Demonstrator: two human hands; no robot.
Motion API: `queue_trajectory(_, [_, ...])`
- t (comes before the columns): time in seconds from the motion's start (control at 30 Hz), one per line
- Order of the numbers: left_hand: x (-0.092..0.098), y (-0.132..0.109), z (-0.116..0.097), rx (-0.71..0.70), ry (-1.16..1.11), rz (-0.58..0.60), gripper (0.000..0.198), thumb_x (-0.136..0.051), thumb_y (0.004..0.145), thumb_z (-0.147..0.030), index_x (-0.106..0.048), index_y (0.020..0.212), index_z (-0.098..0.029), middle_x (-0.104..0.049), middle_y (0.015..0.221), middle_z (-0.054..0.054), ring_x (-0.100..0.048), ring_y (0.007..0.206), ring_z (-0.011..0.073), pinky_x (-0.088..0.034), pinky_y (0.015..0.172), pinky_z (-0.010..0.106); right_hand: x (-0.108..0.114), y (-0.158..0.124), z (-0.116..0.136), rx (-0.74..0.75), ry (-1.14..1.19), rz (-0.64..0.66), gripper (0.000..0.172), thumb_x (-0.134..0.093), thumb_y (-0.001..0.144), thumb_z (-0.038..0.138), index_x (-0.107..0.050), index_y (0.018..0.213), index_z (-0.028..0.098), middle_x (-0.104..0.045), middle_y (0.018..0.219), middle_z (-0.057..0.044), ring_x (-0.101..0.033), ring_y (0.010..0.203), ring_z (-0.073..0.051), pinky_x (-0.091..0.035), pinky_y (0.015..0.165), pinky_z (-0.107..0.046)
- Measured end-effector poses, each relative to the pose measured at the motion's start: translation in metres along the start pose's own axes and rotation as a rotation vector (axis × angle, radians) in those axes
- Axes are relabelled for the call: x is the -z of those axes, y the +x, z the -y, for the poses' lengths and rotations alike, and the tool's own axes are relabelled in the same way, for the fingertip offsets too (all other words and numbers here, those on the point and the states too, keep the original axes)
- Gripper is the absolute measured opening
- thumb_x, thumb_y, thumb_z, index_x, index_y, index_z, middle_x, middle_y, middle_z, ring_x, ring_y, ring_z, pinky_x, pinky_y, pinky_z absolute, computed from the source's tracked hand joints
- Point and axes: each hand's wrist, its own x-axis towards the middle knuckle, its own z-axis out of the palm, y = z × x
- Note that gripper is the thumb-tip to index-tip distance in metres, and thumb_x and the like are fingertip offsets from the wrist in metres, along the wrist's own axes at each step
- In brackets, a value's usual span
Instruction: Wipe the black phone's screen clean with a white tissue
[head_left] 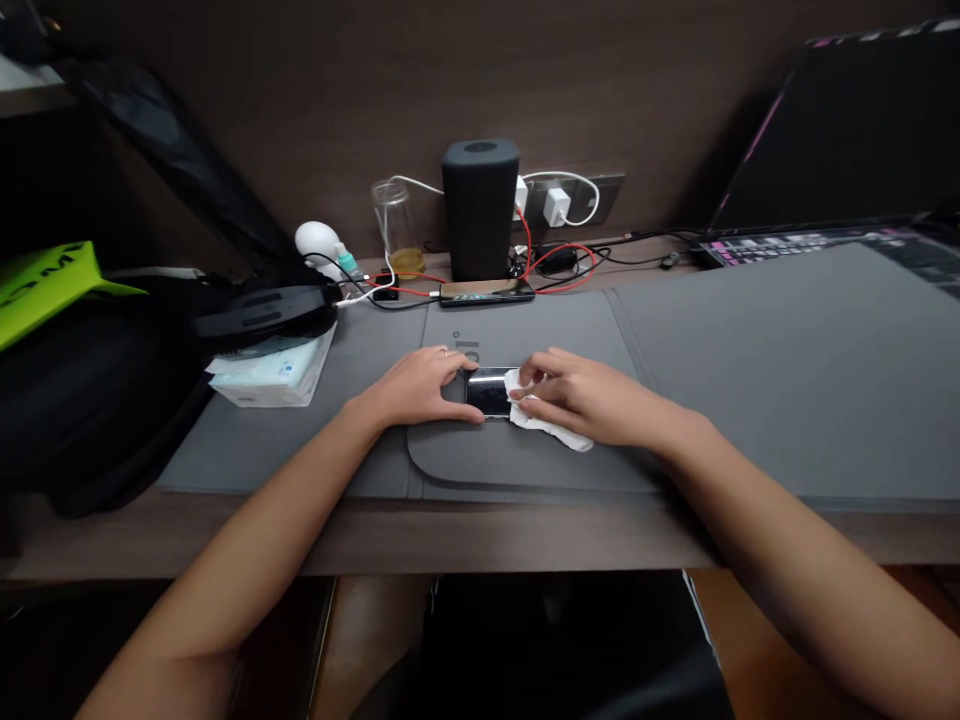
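Observation:
A dark-screened smartphone (487,393) lies flat on the grey desk mat (780,380), a bright reflection across its glass. My left hand (424,387) grips its left end, thumb on the near edge and fingers on the far edge. Bunched in the fingers of my right hand (577,393) is a white tissue (551,428), pressed against the right part of the screen. That end of the phone is hidden under the tissue and hand. The tissue's loose end trails onto the mat toward me.
A tissue pack (274,375) and black bag (97,400) sit at left. Behind the phone stand a black speaker-like box (481,215), a glass bottle (397,225) and a second phone (487,292) with cables. A laptop (847,140) is at back right.

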Motion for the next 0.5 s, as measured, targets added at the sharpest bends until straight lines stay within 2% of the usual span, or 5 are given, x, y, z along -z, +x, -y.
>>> queue_trajectory(0.17, [0.002, 0.000, -0.001, 0.020, 0.001, 0.034, 0.073, -0.067, 0.075, -0.073, -0.063, 0.124, -0.020, -0.060, 0.084, 0.003, -0.058, 0.082, 0.0227, -0.043, 0.074, 0.032, 0.017, -0.017, -0.014, -0.087, 0.103, 0.061, 0.046, -0.040, 0.102, 0.042, -0.076, 0.086, 0.018, -0.062, 0.105, -0.011, -0.061, 0.093, -0.022, -0.047, 0.087, -0.037])
queue_trajectory(0.3, [0.002, 0.000, -0.001, 0.037, 0.003, 0.045, 0.072, -0.067, 0.075, -0.074, -0.063, 0.125, -0.022, -0.057, 0.083, 0.002, -0.057, 0.081, 0.0218, -0.042, 0.074, 0.031, 0.029, -0.039, -0.023, -0.190, 0.167, 0.099, 0.049, -0.038, 0.101, 0.046, -0.074, 0.082, 0.019, -0.062, 0.106, -0.010, -0.063, 0.084, -0.019, -0.048, 0.082, -0.036])
queue_trajectory(0.5, [0.002, 0.001, -0.003, 0.062, 0.001, 0.052, 0.068, -0.066, 0.075, -0.073, -0.064, 0.123, -0.024, -0.057, 0.086, 0.002, -0.056, 0.082, 0.0219, -0.043, 0.076, 0.032, 0.023, -0.050, -0.013, -0.238, 0.136, 0.044, 0.049, -0.036, 0.102, 0.045, -0.072, 0.083, 0.018, -0.062, 0.104, -0.010, -0.062, 0.086, -0.020, -0.048, 0.082, -0.036])
